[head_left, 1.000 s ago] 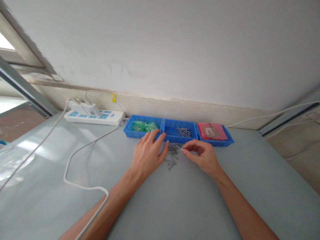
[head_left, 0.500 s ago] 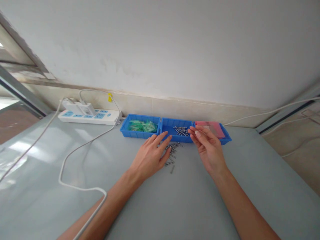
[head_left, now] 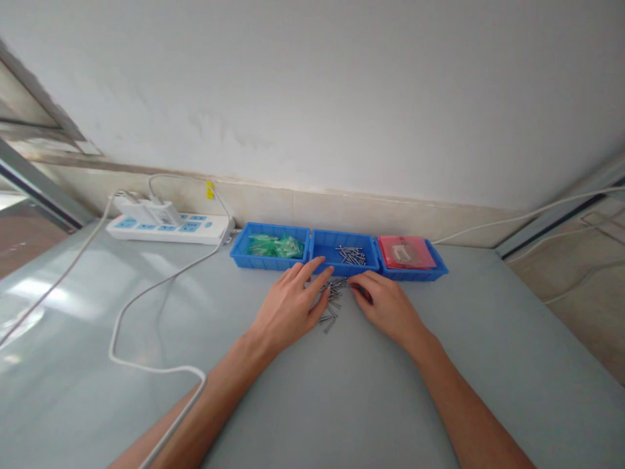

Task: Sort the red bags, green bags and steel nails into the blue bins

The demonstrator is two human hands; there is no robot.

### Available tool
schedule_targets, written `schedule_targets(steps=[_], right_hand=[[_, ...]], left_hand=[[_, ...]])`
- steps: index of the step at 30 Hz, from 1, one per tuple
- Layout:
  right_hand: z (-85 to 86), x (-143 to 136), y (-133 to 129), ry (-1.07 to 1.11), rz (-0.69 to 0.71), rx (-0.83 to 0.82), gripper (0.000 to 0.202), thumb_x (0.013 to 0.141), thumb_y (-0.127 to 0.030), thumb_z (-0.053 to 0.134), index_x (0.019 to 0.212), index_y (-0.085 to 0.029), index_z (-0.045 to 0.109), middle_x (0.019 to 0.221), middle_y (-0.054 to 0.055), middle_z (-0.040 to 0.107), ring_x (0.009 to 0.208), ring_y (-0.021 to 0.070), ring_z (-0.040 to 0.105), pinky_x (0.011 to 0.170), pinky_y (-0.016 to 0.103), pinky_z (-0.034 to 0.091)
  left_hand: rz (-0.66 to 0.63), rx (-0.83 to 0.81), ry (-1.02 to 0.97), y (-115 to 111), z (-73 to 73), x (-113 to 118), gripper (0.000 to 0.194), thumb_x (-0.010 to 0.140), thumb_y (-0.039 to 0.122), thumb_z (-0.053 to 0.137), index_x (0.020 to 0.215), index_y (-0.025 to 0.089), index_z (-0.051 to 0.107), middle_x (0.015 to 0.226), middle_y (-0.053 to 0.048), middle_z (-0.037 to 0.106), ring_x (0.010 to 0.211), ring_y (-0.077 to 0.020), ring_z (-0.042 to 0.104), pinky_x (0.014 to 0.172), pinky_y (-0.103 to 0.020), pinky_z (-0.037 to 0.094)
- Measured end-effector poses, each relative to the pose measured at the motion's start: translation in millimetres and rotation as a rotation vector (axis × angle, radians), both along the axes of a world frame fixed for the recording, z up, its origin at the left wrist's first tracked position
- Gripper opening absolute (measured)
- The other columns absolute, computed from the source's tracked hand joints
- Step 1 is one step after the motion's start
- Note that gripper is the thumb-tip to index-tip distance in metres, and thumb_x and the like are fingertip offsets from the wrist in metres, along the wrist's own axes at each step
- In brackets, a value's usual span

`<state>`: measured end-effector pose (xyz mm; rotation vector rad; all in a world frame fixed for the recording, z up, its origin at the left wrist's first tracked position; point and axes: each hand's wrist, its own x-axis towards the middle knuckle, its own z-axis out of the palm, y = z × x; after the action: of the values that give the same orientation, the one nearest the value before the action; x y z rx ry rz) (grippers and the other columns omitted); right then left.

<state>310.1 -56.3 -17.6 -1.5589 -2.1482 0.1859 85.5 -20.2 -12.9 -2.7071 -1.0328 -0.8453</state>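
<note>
A loose pile of metal screws (head_left: 333, 301) lies on the grey table in front of the middle blue bin (head_left: 326, 245). My left hand (head_left: 290, 303) is at the left side of the pile, palm down, fingers apart, holding nothing that I can see. At the right edge of the pile is my right hand (head_left: 388, 305), its thumb and fingers pinched together beside the screws; whatever may be between the fingertips is too small to make out. More screws (head_left: 351, 255) lie inside the middle bin.
The left blue bin (head_left: 271, 262) holds green plastic pieces (head_left: 274, 246). A red packet (head_left: 406, 252) rests in the right blue bin (head_left: 416, 273). A white power strip (head_left: 170, 228) stands at the back left, and a white cable (head_left: 146, 367) loops across the table towards my left forearm.
My right hand has come down and inward from above the bins to the screw pile, its fingers closer together. My left hand has hardly moved. The red packet is now uncovered.
</note>
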Motion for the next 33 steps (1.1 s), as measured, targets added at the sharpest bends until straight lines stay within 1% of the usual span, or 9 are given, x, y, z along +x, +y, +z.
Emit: schedule_targets(steps=[4, 7, 9, 11, 14, 17, 21, 24, 33], right_hand=[[2.8, 2.4, -0.9, 0.074, 0.006, -0.025, 0.023, 0.094, -0.013, 0.055, 0.109, -0.023, 0.069, 0.099, 0.007, 0.072, 0.085, 0.0214, 0.069, 0.082, 0.036, 0.055], [7.8, -0.6, -0.9, 0.346, -0.003, -0.024, 0.015, 0.093, -0.018, 0.059, 0.105, -0.024, 0.065, 0.091, 0.003, 0.071, 0.076, 0.0179, 0.068, 0.076, 0.032, 0.057], [10.9, -5.2, 1.0, 0.579, -0.075, 0.021, 0.009, 0.093, -0.026, 0.063, 0.101, -0.024, 0.063, 0.087, 0.003, 0.070, 0.070, 0.0163, 0.069, 0.071, 0.030, 0.058], [13.0, -9.7, 4.2, 0.785, -0.180, 0.097, 0.012, 0.091, -0.033, 0.067, 0.097, -0.023, 0.062, 0.084, 0.003, 0.070, 0.068, 0.0165, 0.070, 0.069, 0.030, 0.060], [13.7, -12.3, 8.4, 0.944, -0.263, 0.168, 0.016, 0.091, -0.037, 0.068, 0.095, -0.022, 0.063, 0.087, 0.006, 0.073, 0.077, 0.0194, 0.075, 0.076, 0.033, 0.062], [12.7, -8.8, 8.2, 0.839, -0.289, 0.235, 0.016, 0.093, -0.034, 0.062, 0.102, -0.021, 0.066, 0.095, 0.008, 0.076, 0.084, 0.0206, 0.075, 0.082, 0.035, 0.062], [11.2, -4.0, 2.8, 0.370, -0.272, 0.312, 0.018, 0.094, -0.024, 0.056, 0.105, -0.019, 0.070, 0.095, 0.008, 0.076, 0.069, 0.0183, 0.071, 0.074, 0.036, 0.061], [10.0, -5.4, 0.0, 0.159, -0.190, 0.323, 0.020, 0.093, -0.018, 0.053, 0.103, -0.018, 0.070, 0.105, 0.011, 0.075, 0.079, 0.0206, 0.071, 0.080, 0.038, 0.060], [12.3, -5.2, -1.9, 0.142, -0.179, 0.382, 0.018, 0.094, -0.016, 0.053, 0.101, -0.018, 0.070, 0.104, 0.011, 0.074, 0.088, 0.0222, 0.072, 0.084, 0.037, 0.060]], left_hand=[[-0.008, 0.002, -0.002, 0.1, 0.8, -0.1, 0.037, 0.102, 0.029, 0.047, 0.133, 0.015, 0.063, 0.140, -0.016, 0.060, 0.111, -0.0304, 0.064, 0.095, -0.050, 0.058], [-0.016, 0.010, -0.003, 0.1, 1.5, 0.0, 0.036, 0.102, 0.029, 0.046, 0.132, 0.015, 0.063, 0.140, -0.016, 0.061, 0.110, -0.0302, 0.064, 0.096, -0.050, 0.058], [-0.028, 0.017, 0.001, 0.1, 1.6, 0.2, 0.036, 0.102, 0.028, 0.047, 0.132, 0.014, 0.063, 0.140, -0.016, 0.061, 0.110, -0.0304, 0.064, 0.097, -0.050, 0.058], [-0.040, 0.017, 0.010, 0.2, 1.0, 0.5, 0.037, 0.102, 0.028, 0.047, 0.133, 0.014, 0.062, 0.140, -0.016, 0.060, 0.111, -0.0307, 0.064, 0.098, -0.051, 0.057], [-0.045, 0.007, 0.015, 0.5, -0.3, 0.7, 0.036, 0.102, 0.028, 0.047, 0.133, 0.015, 0.062, 0.140, -0.016, 0.060, 0.111, -0.0302, 0.064, 0.098, -0.051, 0.057], [-0.044, -0.003, 0.004, 0.7, -1.4, 0.7, 0.036, 0.102, 0.028, 0.047, 0.133, 0.016, 0.062, 0.141, -0.015, 0.060, 0.113, -0.0296, 0.064, 0.098, -0.050, 0.057], [-0.047, -0.006, -0.002, 0.7, -1.9, 0.4, 0.037, 0.102, 0.027, 0.046, 0.134, 0.016, 0.061, 0.142, -0.015, 0.059, 0.115, -0.0301, 0.064, 0.098, -0.050, 0.057], [-0.048, -0.007, -0.001, 0.6, -1.6, -0.3, 0.037, 0.102, 0.028, 0.047, 0.134, 0.016, 0.062, 0.142, -0.015, 0.059, 0.113, -0.0303, 0.065, 0.098, -0.051, 0.058], [-0.081, 0.020, -0.042, 0.2, 2.9, -0.1, 0.032, 0.102, 0.024, 0.048, 0.128, 0.014, 0.063, 0.134, -0.017, 0.061, 0.106, -0.0281, 0.065, 0.091, -0.047, 0.059]])
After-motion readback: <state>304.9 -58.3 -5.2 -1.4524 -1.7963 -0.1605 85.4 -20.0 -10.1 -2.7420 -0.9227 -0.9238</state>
